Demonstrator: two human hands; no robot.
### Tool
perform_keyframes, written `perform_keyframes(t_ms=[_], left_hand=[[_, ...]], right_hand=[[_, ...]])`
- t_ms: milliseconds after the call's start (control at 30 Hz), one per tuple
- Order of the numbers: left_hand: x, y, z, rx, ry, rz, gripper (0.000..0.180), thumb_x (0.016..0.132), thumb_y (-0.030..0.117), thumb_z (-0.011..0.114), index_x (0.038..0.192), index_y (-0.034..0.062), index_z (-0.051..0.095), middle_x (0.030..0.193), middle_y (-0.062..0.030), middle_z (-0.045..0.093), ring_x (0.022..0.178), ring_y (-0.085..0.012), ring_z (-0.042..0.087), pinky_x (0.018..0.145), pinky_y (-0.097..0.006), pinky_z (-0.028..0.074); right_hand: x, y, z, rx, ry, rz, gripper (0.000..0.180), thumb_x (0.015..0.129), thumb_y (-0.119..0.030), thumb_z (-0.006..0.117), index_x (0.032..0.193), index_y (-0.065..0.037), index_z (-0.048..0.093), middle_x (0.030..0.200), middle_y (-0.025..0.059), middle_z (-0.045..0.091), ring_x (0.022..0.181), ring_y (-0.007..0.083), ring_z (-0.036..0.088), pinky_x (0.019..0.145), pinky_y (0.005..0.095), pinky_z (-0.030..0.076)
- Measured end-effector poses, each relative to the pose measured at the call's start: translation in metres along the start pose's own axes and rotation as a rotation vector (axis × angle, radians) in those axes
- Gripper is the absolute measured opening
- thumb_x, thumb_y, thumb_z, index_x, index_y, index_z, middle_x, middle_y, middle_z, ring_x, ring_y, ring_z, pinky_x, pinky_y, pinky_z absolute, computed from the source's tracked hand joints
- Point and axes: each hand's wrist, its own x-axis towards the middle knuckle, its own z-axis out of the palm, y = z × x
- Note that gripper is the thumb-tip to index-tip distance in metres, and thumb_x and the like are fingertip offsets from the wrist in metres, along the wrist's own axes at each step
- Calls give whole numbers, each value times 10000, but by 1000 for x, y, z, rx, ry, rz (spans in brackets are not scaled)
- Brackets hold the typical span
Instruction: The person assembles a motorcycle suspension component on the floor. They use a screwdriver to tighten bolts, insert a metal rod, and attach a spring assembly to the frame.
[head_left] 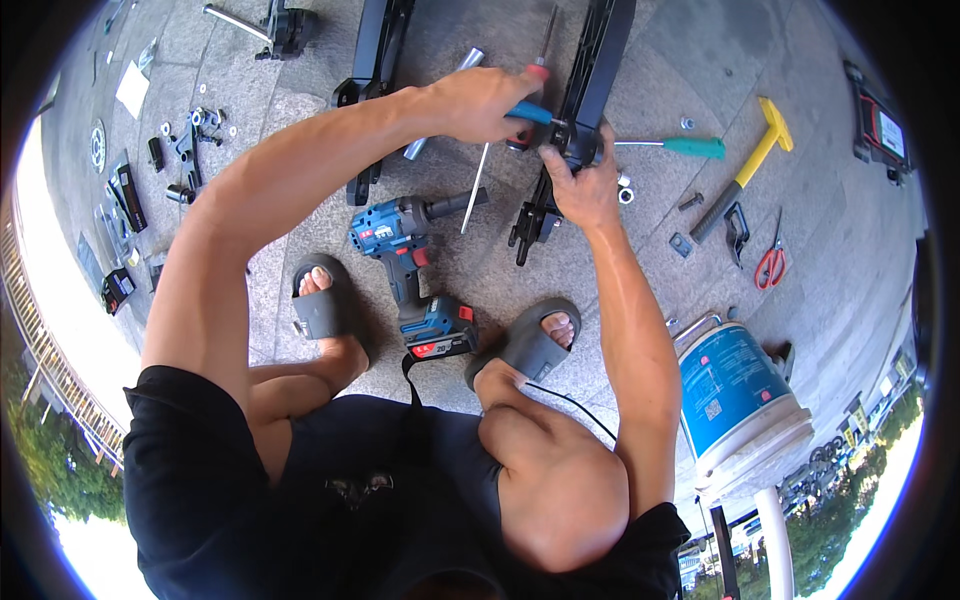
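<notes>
Black rail [600, 60]: beyond the right sandal [530, 345]; I judge it heavy, stiff, fairly slick on its flat faces.
Left hand [478, 105]: closed round a blue-handled tool [530, 112], tip end at the rail.
Right hand [590, 188]: grasping the rail's nearer section.
Hold: I'd favour both side walls.

Grey stone paving [830, 220] in daylight; railing [52, 352] left, trees [62, 462] beyond.
</notes>
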Motion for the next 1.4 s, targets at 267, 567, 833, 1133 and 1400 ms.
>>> perform_keyframes(t_ms=[267,567,833,1133,1400], left_hand=[[-37,2,13,480,432,322,633,782,129,594,1377,70,387,1082,-109,522,973,-266,561,829,-398,459],[-30,-8,43,760,719,229,476,827,205,541,1300,170,513,1020,-12,510,869,-175,506,742,-340,392],[-32,2,56,826,736,63,570,832,230,553,1391,224,444,1149,-18,489,1035,-221,468,821,-430,370],[-31,-6,54,854,700,77,586,874,231,546,1434,286,385,1175,-11,490,1144,-227,437,906,-465,333],[-29,-8,63,728,741,71,631,851,286,601,1438,320,373,1211,-19,488,1177,-260,424,924,-502,309]], right_hand=[[4,4,-1,-33,15,-41,733,723,-404,789,1241,0,465,1107,188,612,1025,337,610,879,399,474],[0,6,4,-69,42,-114,676,795,-429,738,1210,16,447,983,116,632,908,236,618,849,361,477],[-3,1,4,-34,83,-99,677,790,-445,735,1208,18,470,993,135,627,937,261,615,869,364,469],[-4,-1,5,-1,91,-89,667,748,-429,771,1169,12,502,1007,158,653,946,303,638,847,373,487],[-4,-1,6,-16,104,-36,659,735,-418,782,1164,1,508,1030,169,644,969,321,633,835,385,491]])
